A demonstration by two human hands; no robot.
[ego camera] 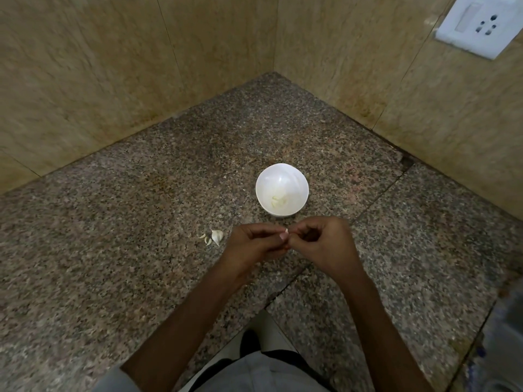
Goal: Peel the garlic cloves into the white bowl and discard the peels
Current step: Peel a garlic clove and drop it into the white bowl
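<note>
Gently: near the white bowl [283, 213], your left hand [252, 246] and right hand [321, 244] pinch a light, perhaps slippery garlic clove [286, 231]; hold its ends.

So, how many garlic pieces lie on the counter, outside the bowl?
3: one bigger piece left of the left hand, two small slivers just left of it. More may hide under the hands.

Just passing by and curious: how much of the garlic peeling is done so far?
Done: a few pale peeled cloves lie in the white bowl. In hand: the left hand and right hand pinch a clove between them. Left: the garlic pile on the counter, cloves and loose peels.
</note>
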